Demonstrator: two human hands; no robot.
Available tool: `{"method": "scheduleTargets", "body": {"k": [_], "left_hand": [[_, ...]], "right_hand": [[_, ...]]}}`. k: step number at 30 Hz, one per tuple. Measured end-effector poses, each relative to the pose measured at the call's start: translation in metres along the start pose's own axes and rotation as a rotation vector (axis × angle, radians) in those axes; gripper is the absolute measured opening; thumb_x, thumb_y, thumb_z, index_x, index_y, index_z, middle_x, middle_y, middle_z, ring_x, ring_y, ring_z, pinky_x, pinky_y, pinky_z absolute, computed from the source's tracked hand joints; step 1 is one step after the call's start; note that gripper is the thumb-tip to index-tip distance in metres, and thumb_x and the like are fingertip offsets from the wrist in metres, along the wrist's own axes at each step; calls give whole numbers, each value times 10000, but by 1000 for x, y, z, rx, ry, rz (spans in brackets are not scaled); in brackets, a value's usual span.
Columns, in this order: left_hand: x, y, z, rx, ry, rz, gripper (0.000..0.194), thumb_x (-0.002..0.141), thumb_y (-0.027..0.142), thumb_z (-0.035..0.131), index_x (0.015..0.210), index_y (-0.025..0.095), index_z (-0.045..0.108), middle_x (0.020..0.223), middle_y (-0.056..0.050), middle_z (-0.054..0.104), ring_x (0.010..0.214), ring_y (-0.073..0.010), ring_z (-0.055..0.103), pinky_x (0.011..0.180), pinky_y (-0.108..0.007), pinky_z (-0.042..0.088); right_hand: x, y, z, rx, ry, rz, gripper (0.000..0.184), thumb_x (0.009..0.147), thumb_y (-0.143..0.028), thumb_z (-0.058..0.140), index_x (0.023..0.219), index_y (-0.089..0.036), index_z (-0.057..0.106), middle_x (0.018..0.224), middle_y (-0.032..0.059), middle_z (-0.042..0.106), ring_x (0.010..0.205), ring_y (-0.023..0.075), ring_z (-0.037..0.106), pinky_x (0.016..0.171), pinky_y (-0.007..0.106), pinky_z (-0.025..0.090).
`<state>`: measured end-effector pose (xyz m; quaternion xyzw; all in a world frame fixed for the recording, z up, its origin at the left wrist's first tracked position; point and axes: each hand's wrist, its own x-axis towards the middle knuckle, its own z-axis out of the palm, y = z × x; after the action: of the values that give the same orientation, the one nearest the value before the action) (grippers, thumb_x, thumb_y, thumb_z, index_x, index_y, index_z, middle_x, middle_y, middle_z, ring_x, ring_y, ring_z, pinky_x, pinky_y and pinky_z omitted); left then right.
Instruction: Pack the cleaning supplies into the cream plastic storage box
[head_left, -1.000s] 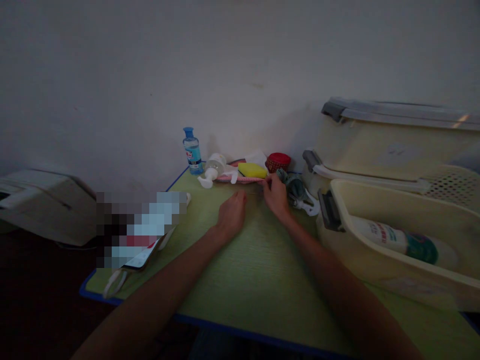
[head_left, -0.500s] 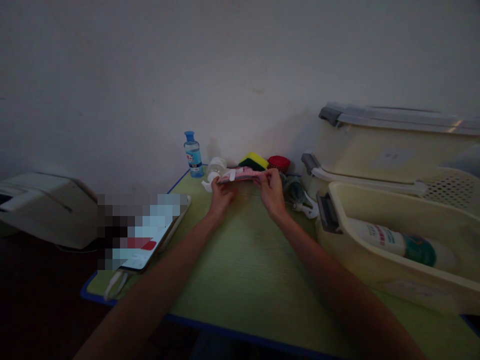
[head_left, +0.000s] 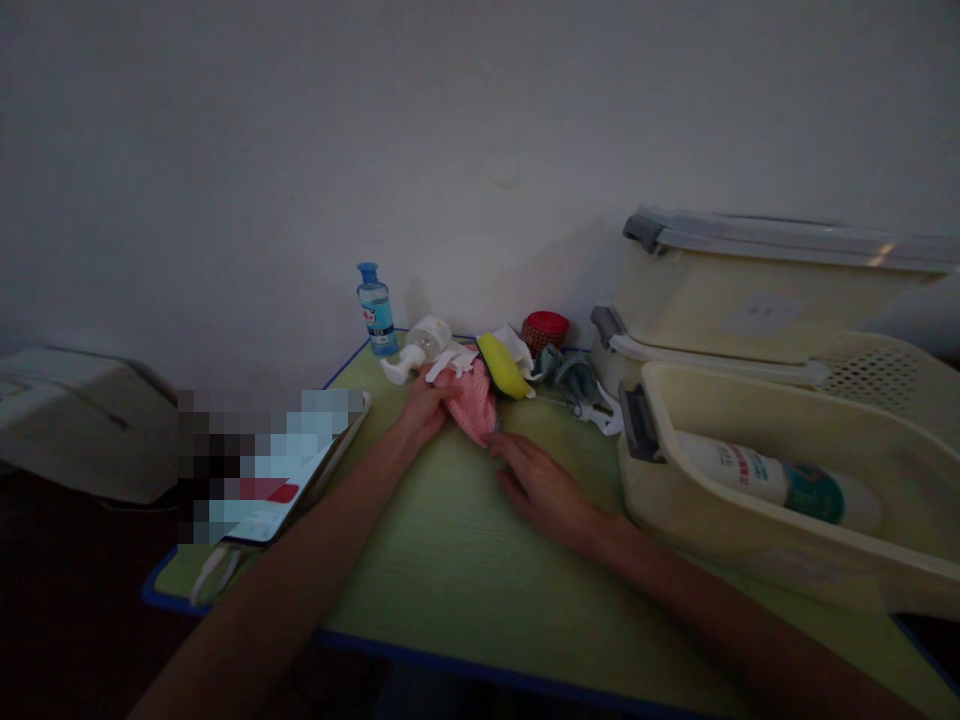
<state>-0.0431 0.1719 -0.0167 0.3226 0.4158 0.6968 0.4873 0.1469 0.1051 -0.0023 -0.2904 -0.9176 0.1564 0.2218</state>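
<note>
A pink textured cloth (head_left: 474, 405) lies bunched near the back of the green table. My left hand (head_left: 424, 408) is closed around its left side. Close to the cloth's near corner, my right hand (head_left: 538, 488) has its fingers stretched out; whether the fingertips touch the cloth I cannot tell. A yellow sponge (head_left: 501, 366) with a dark green side leans on the cloth's right edge. White strips (head_left: 453, 360) lie across the top of the cloth. Just behind my left hand, a clear pump bottle (head_left: 429, 338) lies on its side.
A blue bottle (head_left: 376, 312) stands at the back left, and a red-topped round container (head_left: 545, 330) at the back. Grey-green fabric with a white clip (head_left: 602, 412) lies beside the cream bins (head_left: 645, 480) at right. A phone (head_left: 281, 500) rests on the left of the table (head_left: 442, 590).
The pink cloth, stretched between both hands half a second ago, now hangs down toward me. My right hand has let go and moved nearer. The sponge has tipped onto the cloth's edge.
</note>
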Motion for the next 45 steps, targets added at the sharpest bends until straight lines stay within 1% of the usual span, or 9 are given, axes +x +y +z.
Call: {"method": "scheduleTargets", "body": {"k": [10,15,17,21,25,28,34,39,45], "left_hand": [[-5,4,-1,486,259,186,241,523,113,650,746,159,571,909,-58,582,1015,-283,548,924,-429,423],[-14,16,11,1005,397,503,541,539,70,615,1063,168,522,1169,-119,413,1191,-324,381,1018,-482,325],[-13,20,20,1240,305,640,604,578,75,580,1164,170,469,1206,-128,382,1195,-313,383,1010,-472,341],[-2,22,46,1500,-174,652,640,676,254,602,1276,156,402,1337,-152,323,1269,-313,327,1047,-451,292],[14,15,68,1763,-503,413,871,668,592,591,1390,227,269,1492,-166,130,1357,-424,83,1037,-594,165],[24,7,72,1878,-634,196,943,632,633,605,1410,254,230,1498,-184,118,1342,-471,66,998,-627,192],[39,6,68,1824,-642,237,728,667,525,624,1308,250,418,1418,-163,305,1275,-414,313,965,-554,325],[48,33,65,1593,-663,281,589,678,443,618,1169,125,548,1224,-133,544,1138,-280,497,984,-365,370],[53,76,48,997,-323,210,609,641,468,591,1159,147,570,1034,-84,650,825,-230,619,647,-293,493]], "right_hand": [[-39,6,-13,-186,-81,-71,239,884,-99,379,1017,-95,578,1159,152,591,1065,198,560,938,345,460],[-40,9,-11,-188,-83,-88,225,854,-77,436,1018,-83,589,1157,150,592,1083,205,543,952,343,449],[-39,10,-10,-196,-86,-90,226,847,-73,449,1021,-69,593,1154,155,593,1079,213,544,954,340,446],[-39,9,-11,-199,-102,-93,249,835,-67,456,1046,-54,589,1170,152,585,1098,218,531,979,323,424],[-40,8,-14,-190,-126,-89,269,816,-69,470,1058,-69,587,1180,131,581,1107,209,521,992,304,409],[-41,8,-15,-185,-121,-86,267,811,-74,476,1052,-76,591,1188,129,578,1115,211,512,993,308,406],[-41,8,-18,-136,-161,-51,283,820,-88,464,1078,-93,578,1219,131,559,1159,202,472,1009,326,390],[-41,9,-17,-122,-170,-47,280,819,-90,471,1075,-82,585,1224,129,558,1157,203,472,1022,317,378],[-43,9,-16,-93,-166,-35,300,809,-76,468,1087,-87,580,1229,124,555,1158,199,475,1027,305,376]]}}
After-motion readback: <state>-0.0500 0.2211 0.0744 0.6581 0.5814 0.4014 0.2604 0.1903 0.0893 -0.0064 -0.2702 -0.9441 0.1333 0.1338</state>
